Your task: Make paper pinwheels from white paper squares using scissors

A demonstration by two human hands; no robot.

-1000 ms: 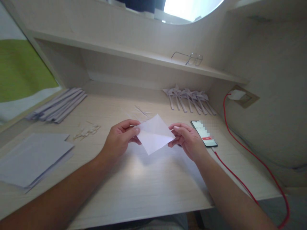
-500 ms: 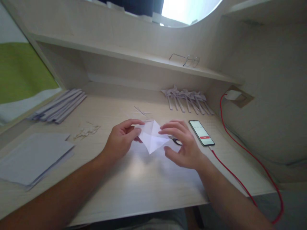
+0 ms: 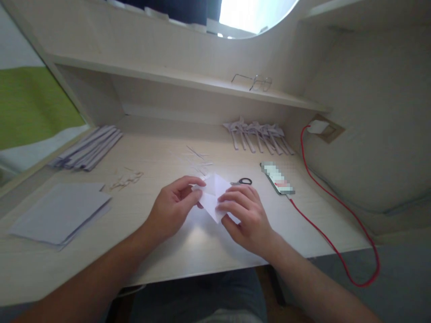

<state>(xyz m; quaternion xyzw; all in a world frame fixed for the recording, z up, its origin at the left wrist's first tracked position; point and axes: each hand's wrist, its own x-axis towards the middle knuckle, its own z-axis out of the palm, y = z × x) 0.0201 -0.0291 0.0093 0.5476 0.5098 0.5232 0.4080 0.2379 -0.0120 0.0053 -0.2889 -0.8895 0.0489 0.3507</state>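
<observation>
A small white square of paper (image 3: 210,202), with fold creases showing, is held up above the desk, one corner pointing down. My left hand (image 3: 175,204) pinches its left corner between thumb and fingers. At the paper's right side, my right hand (image 3: 249,217) has bent fingers over the front, with the thumb near the lower corner. Those fingers hide the right part of the sheet. Just behind the right hand, scissors (image 3: 245,181) with black handles lie on the desk. Several thin white paper strips (image 3: 195,152) are scattered beyond the paper.
White sheets (image 3: 60,215) lie stacked at left, near a pile of small sticks (image 3: 126,178) and rolled paper tubes (image 3: 90,148). Paper pinwheels (image 3: 257,134) rest at back right. A phone (image 3: 276,178) has a red cable (image 3: 319,231). Glasses (image 3: 259,83) sit on the shelf.
My right hand has moved in from beside the paper and its fingers now touch the right side. The paper has turned slightly. The scissors show more fully, and the view has shifted.
</observation>
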